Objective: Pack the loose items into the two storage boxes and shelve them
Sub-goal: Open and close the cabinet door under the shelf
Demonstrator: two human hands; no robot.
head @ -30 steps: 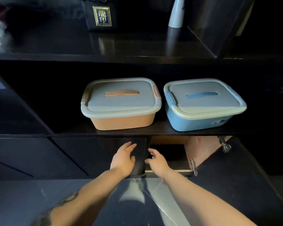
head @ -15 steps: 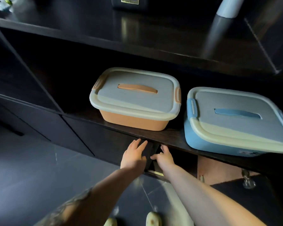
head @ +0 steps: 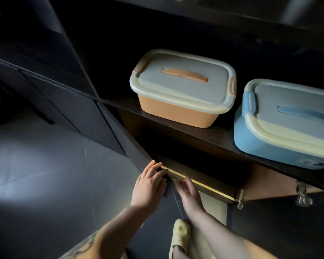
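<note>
Resting flat with fingers spread, the left hand [head: 148, 186] and right hand [head: 188, 193] are gripping nothing below the shelf [head: 204, 136], where the orange storage box [head: 178, 101] and blue storage box [head: 281, 131] are sitting lidded.

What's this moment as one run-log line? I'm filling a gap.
boxes: orange box, blue box lidded on shelf | left hand, right hand: at cabinet door edge
</note>
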